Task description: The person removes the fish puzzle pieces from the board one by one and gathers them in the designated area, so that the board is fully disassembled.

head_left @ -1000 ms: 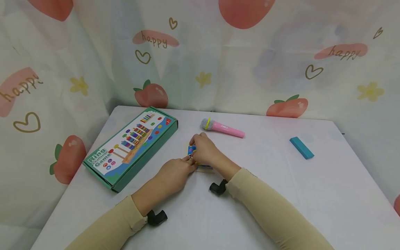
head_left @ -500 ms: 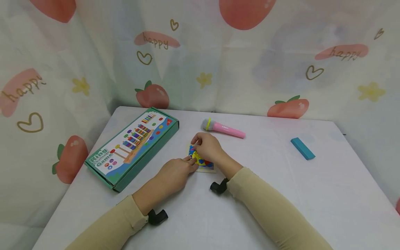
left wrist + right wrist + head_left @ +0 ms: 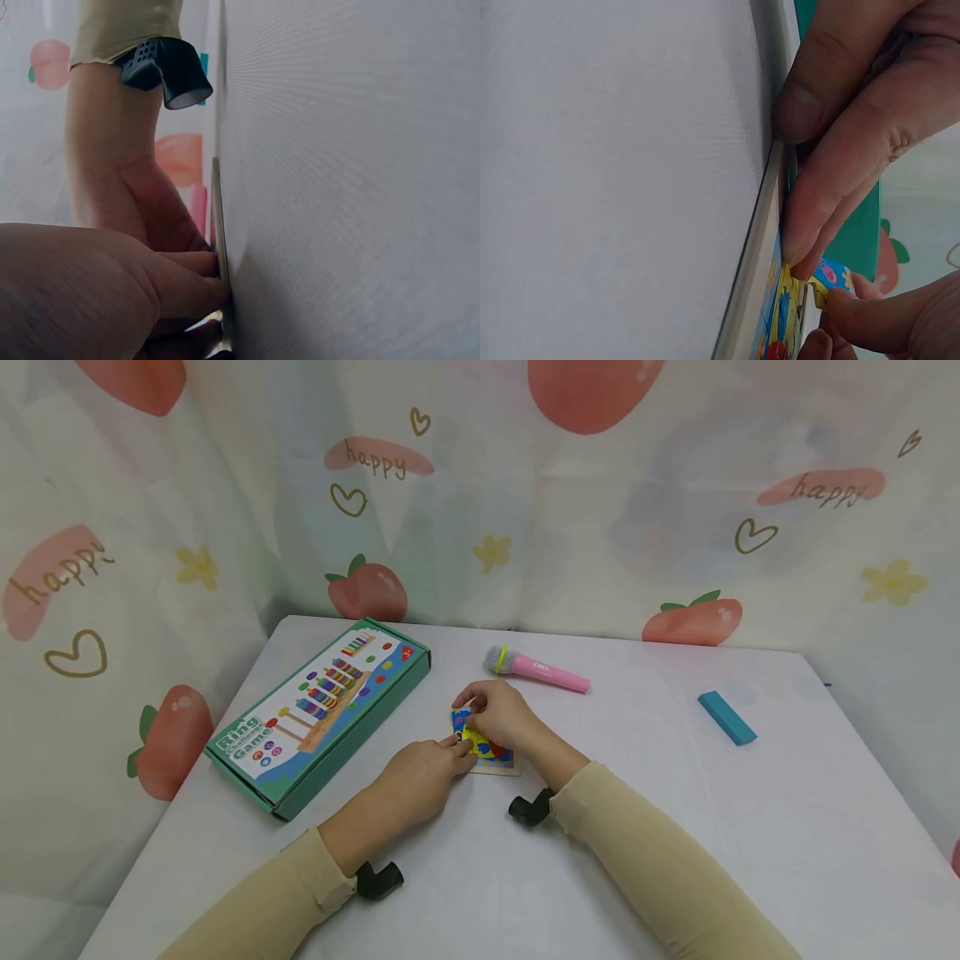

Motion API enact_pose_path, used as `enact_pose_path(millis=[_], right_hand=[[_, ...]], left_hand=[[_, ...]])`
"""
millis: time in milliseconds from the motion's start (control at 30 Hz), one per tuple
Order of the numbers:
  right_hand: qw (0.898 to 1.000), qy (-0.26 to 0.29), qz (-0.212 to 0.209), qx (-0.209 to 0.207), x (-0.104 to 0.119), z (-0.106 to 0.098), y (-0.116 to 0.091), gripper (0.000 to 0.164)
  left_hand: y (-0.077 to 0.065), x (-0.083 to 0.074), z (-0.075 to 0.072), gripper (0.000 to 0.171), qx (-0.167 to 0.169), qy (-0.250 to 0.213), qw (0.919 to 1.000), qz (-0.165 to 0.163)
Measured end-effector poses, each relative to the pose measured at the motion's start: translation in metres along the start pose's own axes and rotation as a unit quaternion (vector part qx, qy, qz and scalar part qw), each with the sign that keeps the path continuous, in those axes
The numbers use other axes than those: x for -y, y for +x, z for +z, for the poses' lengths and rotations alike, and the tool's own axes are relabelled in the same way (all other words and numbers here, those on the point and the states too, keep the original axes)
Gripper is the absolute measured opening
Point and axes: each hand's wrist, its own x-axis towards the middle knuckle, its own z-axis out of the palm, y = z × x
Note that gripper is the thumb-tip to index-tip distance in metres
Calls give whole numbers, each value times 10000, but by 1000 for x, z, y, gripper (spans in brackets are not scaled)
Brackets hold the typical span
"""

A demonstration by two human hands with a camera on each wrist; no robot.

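Note:
A small jigsaw puzzle (image 3: 502,769) in a pale flat tray lies mid-table, its picture blue, yellow and red. On its left part rests my left hand (image 3: 422,778), fingers fairly straight and pressing the picture, the thumb at the tray's edge in the right wrist view. My right hand (image 3: 501,714) reaches over the far side and pinches a blue puzzle piece (image 3: 834,273) with pink and yellow marks. That piece stands tilted above the tray surface, right at the left hand's fingertips. Both hands hide much of the picture.
A green Ring Challenge Game box (image 3: 322,714) lies at the left. Behind the hands is a pink toy microphone (image 3: 547,672); a teal block (image 3: 727,718) lies at the right. A printed curtain (image 3: 570,527) hangs behind the table. Black wrist mounts (image 3: 380,882) jut below the sleeves.
My right hand has shifted slightly and lifted its fingers, uncovering more of the puzzle's yellow and red picture. The left hand has stayed in place on the tray.

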Motion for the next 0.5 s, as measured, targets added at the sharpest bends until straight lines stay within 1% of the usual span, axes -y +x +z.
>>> enact_pose_path(millis=[100,200,367,433,500], right_hand=[[10000,70,-44,-49,0,0,-1,18],[9996,253,-44,-92,-2,-3,-3,19],[9966,816,-37,-108,-6,-15,-5,18],[9942,1074,55,-92,-8,-21,-6,19],[9925,1207,160,-96,-11,-27,-8,19]], left_hand=[[0,0,0,40,-20,-42,10000,-7],[0,0,1,41,10,-71,10000,-34],[1,-1,0,42,128,-24,9999,-98],[1,-2,-1,43,181,10,9998,-115],[0,-3,-2,44,232,23,9996,-131]])
